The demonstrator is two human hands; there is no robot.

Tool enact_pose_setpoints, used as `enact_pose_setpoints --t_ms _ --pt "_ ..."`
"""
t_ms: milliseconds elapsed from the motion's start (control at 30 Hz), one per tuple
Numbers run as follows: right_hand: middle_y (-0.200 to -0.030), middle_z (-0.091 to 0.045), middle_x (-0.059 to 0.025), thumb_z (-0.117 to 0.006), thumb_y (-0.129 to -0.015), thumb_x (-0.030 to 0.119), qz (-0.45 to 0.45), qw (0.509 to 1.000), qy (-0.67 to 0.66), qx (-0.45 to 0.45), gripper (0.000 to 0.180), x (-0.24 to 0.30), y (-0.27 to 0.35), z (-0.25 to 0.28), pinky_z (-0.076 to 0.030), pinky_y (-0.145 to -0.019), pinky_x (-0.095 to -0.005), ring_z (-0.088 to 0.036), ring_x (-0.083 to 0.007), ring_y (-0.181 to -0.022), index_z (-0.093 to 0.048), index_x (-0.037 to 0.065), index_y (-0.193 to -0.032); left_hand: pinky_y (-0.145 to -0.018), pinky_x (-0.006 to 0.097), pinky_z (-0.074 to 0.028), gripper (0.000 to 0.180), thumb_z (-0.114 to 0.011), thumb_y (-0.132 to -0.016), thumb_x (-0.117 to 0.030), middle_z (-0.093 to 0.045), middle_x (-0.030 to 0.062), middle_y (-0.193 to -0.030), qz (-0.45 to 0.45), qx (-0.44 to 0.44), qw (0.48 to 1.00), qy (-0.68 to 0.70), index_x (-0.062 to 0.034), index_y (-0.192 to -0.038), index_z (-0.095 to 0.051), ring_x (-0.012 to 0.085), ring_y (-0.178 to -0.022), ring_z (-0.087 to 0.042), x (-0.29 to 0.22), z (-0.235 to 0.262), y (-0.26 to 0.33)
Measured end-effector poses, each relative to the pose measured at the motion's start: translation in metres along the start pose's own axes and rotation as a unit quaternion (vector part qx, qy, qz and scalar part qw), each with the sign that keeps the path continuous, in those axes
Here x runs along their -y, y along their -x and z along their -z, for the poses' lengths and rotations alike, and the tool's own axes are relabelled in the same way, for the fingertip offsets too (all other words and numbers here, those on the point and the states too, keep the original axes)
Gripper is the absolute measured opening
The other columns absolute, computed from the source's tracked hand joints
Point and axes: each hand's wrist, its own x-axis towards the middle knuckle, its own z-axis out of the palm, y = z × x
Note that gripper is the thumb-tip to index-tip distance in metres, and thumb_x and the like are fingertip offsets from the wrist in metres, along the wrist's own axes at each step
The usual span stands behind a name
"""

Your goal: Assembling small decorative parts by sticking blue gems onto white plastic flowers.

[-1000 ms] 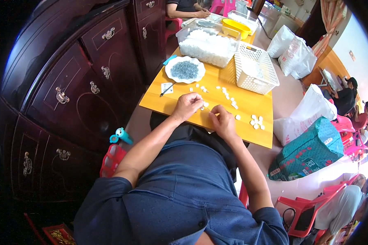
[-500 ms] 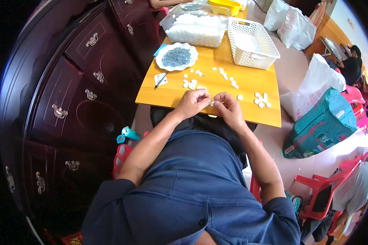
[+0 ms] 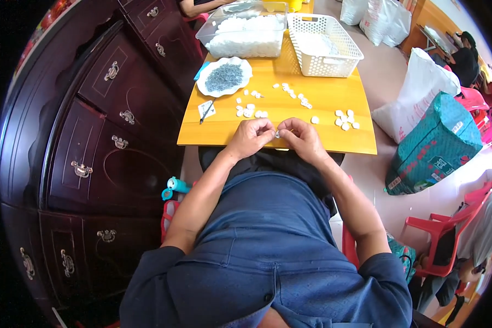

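Note:
At the table's front edge, my left hand and my right hand meet with fingertips pinched. Between them is a small whitish piece with a dark spot, held in my right thumb and fingers. What my left fingers pinch is too small to make out. Just beyond my hands lie loose small white plastic pieces, with another row of white pieces farther back and a cluster to the right. A white scalloped plate holds a heap of thin dark grey bits.
A clear bin full of white pieces and a white perforated basket stand at the back. A black pen lies on a paper square. Dark drawers flank the left; a teal bag and white sack stand right.
The view has shifted slightly, so the table sits a little further left. My hands stay pinched together at the front edge, with fingers slightly changed around the small piece.

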Motion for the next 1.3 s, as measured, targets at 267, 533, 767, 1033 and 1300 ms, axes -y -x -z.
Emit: enact_pose_setpoints --t_ms 267,533,767,1033,1300 --pt "-0.084 -0.064 0.0024 -0.069 -0.089 0.009 0.017 1.0 0.009 0.014 0.013 -0.001 -0.001 0.001 -0.049 -0.063 -0.0224 -0.057 -0.004 -0.069 -0.065 0.003 -0.099 -0.057 0.022 -0.043 0.01 -0.065 -0.092 -0.009 -0.06 -0.0047 -0.071 -0.007 -0.005 1.0 0.001 -0.0019 -0.084 -0.064 0.0031 -0.063 -0.05 0.002 -0.002 0.0" --pt "-0.087 -0.057 0.0054 -0.067 -0.092 0.005 0.003 1.0 -0.029 0.011 0.016 -0.006 0.0 -0.001 -0.043 -0.06 -0.0171 -0.048 -0.0001 -0.067 -0.061 0.005 -0.106 -0.055 0.025 -0.043 0.011 -0.066 -0.088 -0.01 -0.06 -0.0013 -0.068 -0.003 -0.025 1.0 0.012 -0.0008 -0.083 -0.065 0.0049 -0.06 -0.052 0.001 -0.001 0.0" --pt "-0.084 -0.061 0.0023 -0.07 -0.087 0.007 0.007 0.999 -0.036 0.004 0.016 -0.007 -0.002 0.0 -0.047 -0.06 -0.0205 -0.054 -0.0031 -0.067 -0.061 0.004 -0.1 -0.056 0.022 -0.043 0.01 -0.066 -0.092 -0.009 -0.059 -0.0047 -0.071 -0.002 -0.005 1.0 -0.029 -0.0015 -0.084 -0.064 0.0029 -0.063 -0.05 0.001 -0.001 0.0" --pt "-0.083 -0.06 0.0028 -0.07 -0.087 0.007 0.016 0.999 -0.027 0.011 0.016 -0.009 -0.003 0.001 -0.046 -0.058 -0.0207 -0.055 -0.0027 -0.066 -0.058 0.004 -0.096 -0.056 0.023 -0.042 0.011 -0.066 -0.092 -0.009 -0.059 -0.0047 -0.07 -0.011 -0.006 0.999 -0.035 -0.0018 -0.084 -0.064 0.0031 -0.062 -0.05 0.001 -0.001 0.001" --pt "-0.085 -0.055 0.0056 -0.068 -0.09 0.001 0.008 1.0 -0.01 0.023 0.015 -0.008 -0.002 0.0 -0.041 -0.058 -0.0164 -0.048 0.0 -0.067 -0.056 0.006 -0.096 -0.056 0.022 -0.042 0.01 -0.066 -0.092 -0.008 -0.059 -0.0051 -0.071 -0.016 -0.001 0.999 -0.028 -0.0023 -0.085 -0.064 0.0028 -0.062 -0.05 0.0 -0.001 0.001"
